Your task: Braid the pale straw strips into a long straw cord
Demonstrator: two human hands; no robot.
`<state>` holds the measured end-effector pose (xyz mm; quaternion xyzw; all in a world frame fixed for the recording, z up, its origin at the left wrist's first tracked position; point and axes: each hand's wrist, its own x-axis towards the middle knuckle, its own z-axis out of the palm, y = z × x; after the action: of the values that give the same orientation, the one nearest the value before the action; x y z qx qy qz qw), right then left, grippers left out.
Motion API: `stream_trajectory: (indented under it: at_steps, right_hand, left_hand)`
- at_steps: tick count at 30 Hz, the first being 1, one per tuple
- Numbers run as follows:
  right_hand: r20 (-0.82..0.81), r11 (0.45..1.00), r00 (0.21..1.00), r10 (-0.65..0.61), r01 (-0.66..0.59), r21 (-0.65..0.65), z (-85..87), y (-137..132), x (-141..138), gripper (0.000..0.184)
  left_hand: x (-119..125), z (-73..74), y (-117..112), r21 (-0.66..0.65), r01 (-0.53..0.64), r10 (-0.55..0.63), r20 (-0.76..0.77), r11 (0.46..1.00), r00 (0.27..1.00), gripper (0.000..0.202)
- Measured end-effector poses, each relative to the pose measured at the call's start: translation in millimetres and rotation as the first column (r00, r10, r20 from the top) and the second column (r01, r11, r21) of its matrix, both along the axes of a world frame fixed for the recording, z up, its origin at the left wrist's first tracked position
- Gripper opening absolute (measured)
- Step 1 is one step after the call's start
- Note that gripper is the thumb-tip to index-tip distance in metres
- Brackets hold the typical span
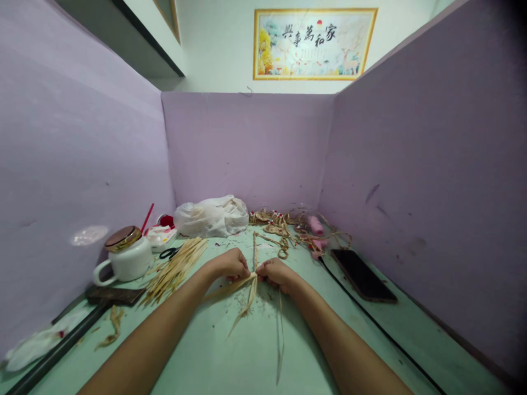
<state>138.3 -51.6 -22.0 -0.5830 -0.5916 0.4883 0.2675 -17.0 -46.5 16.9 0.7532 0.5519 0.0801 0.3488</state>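
Both hands meet over the middle of the green table around the near end of a thin braid (pixel 255 249) that runs straight away from me. My left hand (pixel 233 264) is closed on a pale, dry straw strip (pixel 233 286) that trails to the left. Close beside it, my right hand (pixel 275 273) pinches another strip, whose thin tail (pixel 281 340) hangs toward me. Between the hands a loose strand (pixel 247 304) comes down from the braid's end. Fingertips partly hide where the strands cross.
To the left lie a bundle of straw strips (pixel 175 269), scissors (pixel 168 253) and a lidded white mug (pixel 130 260). A plastic bag (pixel 212 215), coiled braided cord (pixel 275 222) and pink thread spools (pixel 316 225) sit at the back. A phone (pixel 362 275) and black cable (pixel 370 318) lie right.
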Motion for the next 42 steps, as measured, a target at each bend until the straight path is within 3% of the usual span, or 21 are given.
stream_trajectory:
  at_steps: [6,10,15,23,32,38,42]
  right_hand:
    - [-0.025,1.000,1.000,0.000,0.000,-0.010,1.1,-1,0,0.016]
    - [-0.029,1.000,1.000,-0.001,0.000,-0.012,0.0,1,1,0.015]
    - [-0.032,1.000,0.999,-0.003,0.002,-0.015,-0.9,1,1,0.015]
    - [-0.045,1.000,0.999,0.000,-0.001,-0.018,-1.2,1,1,0.015]
    - [-0.070,1.000,0.998,0.000,-0.002,-0.021,-0.1,0,1,0.015]
    - [-0.120,0.999,0.993,0.014,-0.019,-0.039,-3.7,3,2,0.012]
    - [-0.116,1.000,0.993,0.009,-0.012,-0.024,-1.7,1,1,0.010]
  left_hand:
    - [2,-4.0,1,0.067,0.018,-0.018,-0.002,0.998,1.000,0.025]
    - [1,-6.4,5,0.203,0.069,-0.078,0.037,0.977,0.996,0.029]
    - [1,-9.7,7,0.270,0.085,-0.080,-0.030,0.959,0.996,0.024]
    - [3,-7.0,3,0.015,0.007,-0.007,0.027,1.000,1.000,0.017]
    - [11,-16.2,0,-0.050,-0.085,0.090,0.107,0.995,0.990,0.014]
    - [19,-17.4,0,-0.062,-0.231,0.238,0.127,0.971,0.963,0.007]
    - [20,-15.5,8,-0.282,-0.288,0.330,0.115,0.915,0.937,0.014]
